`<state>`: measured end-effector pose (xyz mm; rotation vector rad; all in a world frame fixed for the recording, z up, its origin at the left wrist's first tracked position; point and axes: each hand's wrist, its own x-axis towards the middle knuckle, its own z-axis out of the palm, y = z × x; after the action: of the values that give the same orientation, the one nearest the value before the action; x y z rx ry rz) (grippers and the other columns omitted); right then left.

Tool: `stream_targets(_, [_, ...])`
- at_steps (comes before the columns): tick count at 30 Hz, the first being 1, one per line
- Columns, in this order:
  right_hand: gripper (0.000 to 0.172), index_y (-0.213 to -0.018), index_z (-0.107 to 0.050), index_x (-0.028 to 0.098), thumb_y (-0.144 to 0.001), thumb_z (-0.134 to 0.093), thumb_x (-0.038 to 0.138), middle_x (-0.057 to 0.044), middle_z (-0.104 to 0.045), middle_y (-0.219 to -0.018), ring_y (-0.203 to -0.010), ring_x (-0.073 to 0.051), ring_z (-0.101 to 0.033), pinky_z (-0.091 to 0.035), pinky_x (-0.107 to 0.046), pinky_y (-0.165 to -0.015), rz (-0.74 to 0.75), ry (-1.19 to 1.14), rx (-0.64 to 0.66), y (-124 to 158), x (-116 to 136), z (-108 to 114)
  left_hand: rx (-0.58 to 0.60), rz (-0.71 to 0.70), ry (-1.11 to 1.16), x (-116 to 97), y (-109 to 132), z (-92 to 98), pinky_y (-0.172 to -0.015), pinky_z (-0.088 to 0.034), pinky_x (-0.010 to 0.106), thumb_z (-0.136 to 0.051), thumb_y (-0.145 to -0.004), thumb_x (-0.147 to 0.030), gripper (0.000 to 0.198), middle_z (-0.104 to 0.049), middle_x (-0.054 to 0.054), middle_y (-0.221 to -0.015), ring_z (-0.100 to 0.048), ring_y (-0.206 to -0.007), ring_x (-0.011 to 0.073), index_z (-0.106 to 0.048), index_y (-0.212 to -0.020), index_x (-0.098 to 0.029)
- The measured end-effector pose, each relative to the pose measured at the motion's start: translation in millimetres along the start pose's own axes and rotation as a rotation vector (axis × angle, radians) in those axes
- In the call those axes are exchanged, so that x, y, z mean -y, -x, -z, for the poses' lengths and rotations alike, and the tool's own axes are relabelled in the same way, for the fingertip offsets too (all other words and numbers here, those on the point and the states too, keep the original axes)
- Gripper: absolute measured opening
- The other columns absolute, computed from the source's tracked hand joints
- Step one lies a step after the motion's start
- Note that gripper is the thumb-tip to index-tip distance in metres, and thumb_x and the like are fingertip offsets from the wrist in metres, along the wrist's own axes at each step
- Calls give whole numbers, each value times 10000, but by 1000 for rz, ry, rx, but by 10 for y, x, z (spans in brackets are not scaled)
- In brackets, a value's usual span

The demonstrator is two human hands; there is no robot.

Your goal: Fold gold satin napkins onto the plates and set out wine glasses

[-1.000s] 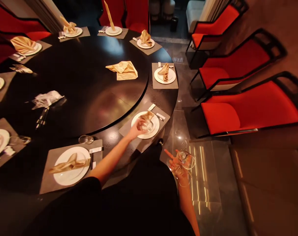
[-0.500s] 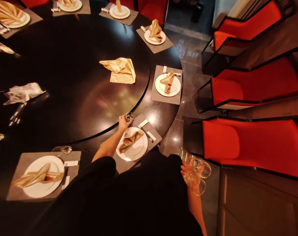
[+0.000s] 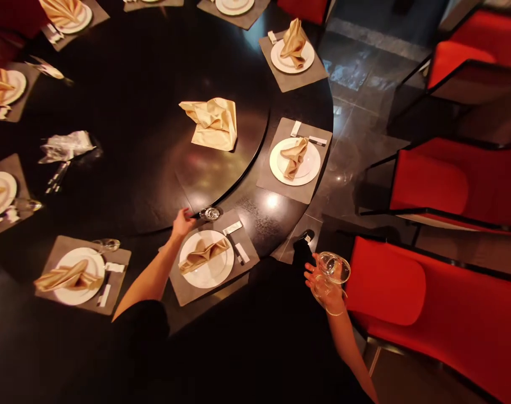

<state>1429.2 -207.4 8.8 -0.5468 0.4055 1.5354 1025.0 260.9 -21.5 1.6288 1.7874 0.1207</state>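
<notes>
My left hand is off the glass, its fingers loosely stretched, just left of it. The stemmed wine glass stands on the table at the back edge of a grey placemat. In front of it, a white plate carries a folded gold napkin. To the plate's right lie chopsticks and white paper sleeves. Out past the table edge on the right, my right hand holds clear wine glasses by their stems, bowls overlapping.
Several set places ring the round black table. A loose gold napkin and a crumpled clear wrapper lie on its raised turntable. Another wine glass is by the left setting. Red chairs line the right side.
My left hand has let go of the wine glass and drawn away to the left. My right hand still holds its glasses. The camera view has shifted and turned.
</notes>
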Motion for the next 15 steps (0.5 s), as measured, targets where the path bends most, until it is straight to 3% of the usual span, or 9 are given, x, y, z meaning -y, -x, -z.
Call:
stream_targets(2, [660,-1300,-736,331,-856,-751,818,-73,-784,-1096,-743,-177,-701,-637,-338,-631,-20,56,-5,-131,537,-61,-200,47,18,-310,51,70,-1040,-528,375,-688,-938,-110,492,-702,99,-1295,-630,-1015,162,-516,-1398,-82])
stream_targets(3, [613,-1291,-732,330,-877,-748,782,-63,-783,-1077,-736,-176,-698,-633,-332,-620,-31,87,-10,-201,813,-117,-267,37,46,-527,122,18,-1058,-525,403,-668,-955,-139,460,-694,108,-1309,-627,-1058,179,-528,-1390,-90])
stream_targets(5, [541,-1286,-717,323,-927,-712,727,-43,-777,-1020,-728,-178,-693,-629,-325,-604,-48,132,-13,-352,1361,-269,-246,-13,132,-1074,366,-289,-1050,-533,436,-630,-970,-179,408,-702,111,-1274,-631,-1086,199,-556,-1363,-98])
stream_targets(8, [563,-1323,-675,298,-981,-637,744,-33,-782,-1017,-731,-181,-711,-651,-341,-629,-79,168,34,-618,2107,-543,84,-114,278,-2074,937,-1153,-883,-580,412,-671,-922,-225,314,-753,89,-1077,-675,-899,196,-655,-1224,-140])
stream_targets(10, [595,-1375,-636,270,-1019,-586,743,-45,-791,-1041,-745,-187,-740,-664,-345,-666,-141,235,89,-834,2524,-721,373,-230,459,-2773,1347,-1803,-818,-586,408,-776,-876,-304,483,-738,129,-1226,-688,-876,202,-649,-1333,-207])
stream_targets(11, [606,-1401,-618,249,-1040,-560,733,-53,-793,-1024,-742,-192,-751,-661,-336,-666,-187,290,118,-954,2709,-801,489,-309,527,-3112,1521,-2097,-838,-599,406,-836,-858,-356,637,-693,141,-1375,-707,-985,223,-609,-1446,-262])
stream_targets(13, [640,-1434,-598,200,-1073,-501,720,-67,-791,-938,-715,-207,-761,-646,-318,-640,-296,419,178,-1220,3038,-935,555,-383,637,-3736,1745,-2569,-830,-617,404,-923,-801,-416,903,-607,142,-1537,-703,-1151,267,-491,-1589,-334])
stream_targets(15, [684,-1384,-625,149,-1083,-450,737,-87,-783,-850,-689,-226,-767,-633,-311,-613,-418,531,232,-1516,3339,-1033,552,-413,742,-4251,1759,-2884,-971,-620,461,-965,-769,-433,1002,-613,148,-1544,-694,-1254,300,-448,-1621,-324])
